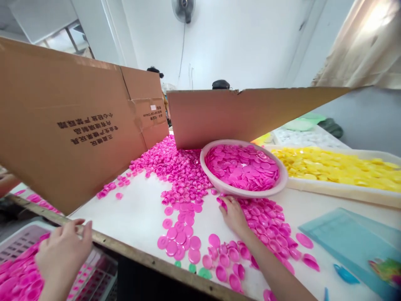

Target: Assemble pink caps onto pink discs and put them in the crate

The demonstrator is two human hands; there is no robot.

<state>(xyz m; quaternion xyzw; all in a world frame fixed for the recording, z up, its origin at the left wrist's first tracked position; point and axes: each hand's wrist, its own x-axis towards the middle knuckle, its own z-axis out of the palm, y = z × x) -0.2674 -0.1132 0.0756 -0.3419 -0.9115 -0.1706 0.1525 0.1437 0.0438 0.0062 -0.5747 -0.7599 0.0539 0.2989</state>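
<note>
My left hand is at the table's front edge, above a white basket holding pink plastic pieces. Its thumb stands apart from its fingers, and nothing shows in it. On the table, my right hand has its fingertips closed around a small pink plastic cup, partly hidden by the fingers. Just beyond it stands a pale pink bowl full of flat pink discs. Small pink cups are heaped left of the bowl. Loose pink discs lie nearer me, and larger pink cups spread beneath my right forearm.
Cardboard panels stand along the left and back of the table. To the right are a white tray of yellow pieces and a blue translucent sheet. Green discs lie at the front edge. People are partly visible behind the cardboard.
</note>
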